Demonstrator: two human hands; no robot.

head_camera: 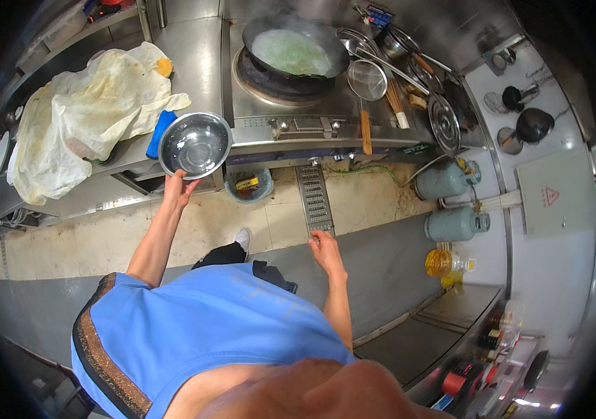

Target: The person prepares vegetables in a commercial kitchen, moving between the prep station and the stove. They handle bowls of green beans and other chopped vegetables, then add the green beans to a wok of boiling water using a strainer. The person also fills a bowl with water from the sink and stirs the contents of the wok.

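Note:
My left hand [176, 191] grips the near rim of a shiny stainless steel bowl [195, 145], holding it at the counter's front edge. Nothing solid shows inside the bowl, only reflections. Partly behind it lies a blue cloth [160, 131] at the edge of the counter. Over the floor in front of my body, my right hand [325, 251] hangs with loosely curled fingers and no visible object in it. Beyond the bowl, a black wok [339, 44] sits on the stove burner, full of steaming, greenish, foamy liquid [290, 52].
A stained white cloth [104, 105] covers things on the left counter [198, 57]. Right of the wok lie a wire strainer [367, 79] and a bamboo brush [396, 102]. A lined bin [249, 188], a floor drain grate [315, 196] and two gas cylinders [442, 180] stand lower down.

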